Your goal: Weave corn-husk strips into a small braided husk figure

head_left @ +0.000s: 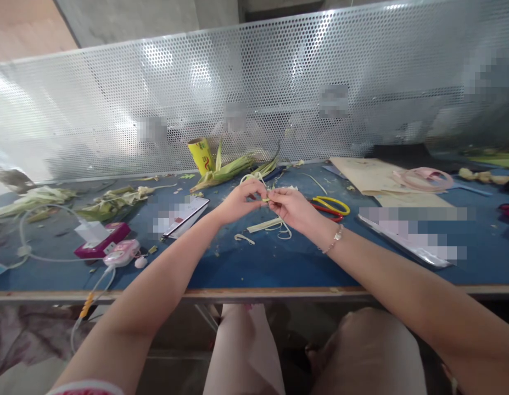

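My left hand [241, 200] and my right hand [293, 207] meet over the middle of the blue table [254, 263]. Both pinch a thin pale strip of corn husk [267, 198] between their fingertips. A loop of the same strip [254, 176] curls up just behind my left fingers. More cut husk strips [270, 225] lie on the table under my hands. My right wrist wears a thin bracelet [334, 240].
Yellow-handled scissors [332, 206] lie right of my hands. Green corn husks [225, 171] and a yellow roll [200, 155] sit at the back by the perforated metal screen [279, 82]. A phone [184, 215], chargers and cables [106, 244] are left; cardboard [378, 175] and pink hoop [423, 178] right.
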Demonstrator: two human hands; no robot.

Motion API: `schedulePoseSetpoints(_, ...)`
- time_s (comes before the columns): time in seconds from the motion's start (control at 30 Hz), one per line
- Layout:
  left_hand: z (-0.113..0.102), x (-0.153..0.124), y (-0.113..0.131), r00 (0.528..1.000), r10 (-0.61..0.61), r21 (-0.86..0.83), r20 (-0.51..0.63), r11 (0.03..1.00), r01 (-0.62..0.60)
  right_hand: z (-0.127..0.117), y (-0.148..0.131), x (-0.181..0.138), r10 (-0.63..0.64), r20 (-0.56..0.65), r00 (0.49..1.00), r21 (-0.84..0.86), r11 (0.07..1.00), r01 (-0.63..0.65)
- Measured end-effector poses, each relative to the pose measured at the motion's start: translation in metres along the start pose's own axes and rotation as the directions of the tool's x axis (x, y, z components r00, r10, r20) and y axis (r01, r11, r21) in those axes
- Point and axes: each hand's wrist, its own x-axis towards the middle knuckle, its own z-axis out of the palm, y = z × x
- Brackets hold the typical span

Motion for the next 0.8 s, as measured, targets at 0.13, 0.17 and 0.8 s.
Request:
schedulePoseSetpoints(0.13,0.005,-0.001,-0.002,0.993,-0.121,-0.311,-0.013,0.944,0.111,0.002,-0.004,-0.002,0.007,0.011,1.000,0.028,1.000,-0.008)
schedulePoseSetpoints(0.17,0.007,-0.002,-0.003,0.990,-0.138,-0.383,0.003,0.915,0.129,0.003,-0.005,-0.002,0.010,0.015,1.000,0.039,0.999,-0.010)
schedulePoseSetpoints(0.8,0.022,-0.005,0.015,0.961,-0.219,-0.285,-0.171,0.944,0.164,0.001,-0.002,0.001,0.024,0.015,1.000,0.121,0.992,-0.026)
